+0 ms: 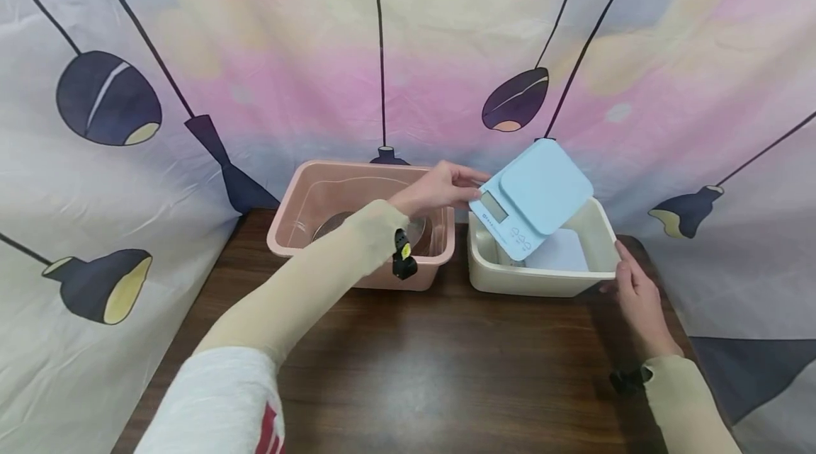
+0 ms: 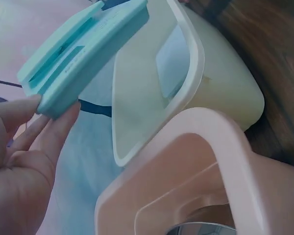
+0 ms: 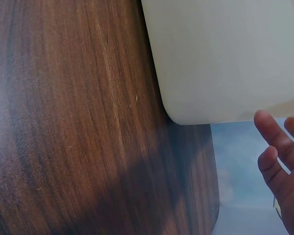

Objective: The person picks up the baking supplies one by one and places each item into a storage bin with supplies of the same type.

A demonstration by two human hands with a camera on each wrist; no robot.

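My left hand (image 1: pixel 440 188) pinches a light blue kitchen scale (image 1: pixel 545 188) by its corner near the display, thumb on one side and fingers on the other. The scale is tilted above the cream plastic bin (image 1: pixel 535 284), its weighing plate facing up. Inside that bin lies a flat white thing (image 1: pixel 561 253), partly hidden by the scale. At the bin's right front corner, my right hand (image 1: pixel 640 302) touches the rim and side with fairly straight fingers. In the right wrist view, fingertips (image 3: pixel 263 117) meet the cream wall.
A pink bin (image 1: pixel 280 241) stands left of the cream one, under my left forearm, with a clear round container (image 1: pixel 417 231) inside. Both bins stand on a dark wooden table (image 1: pixel 446 369). A printed cloth (image 1: pixel 287 50) with lamp pictures hangs behind.
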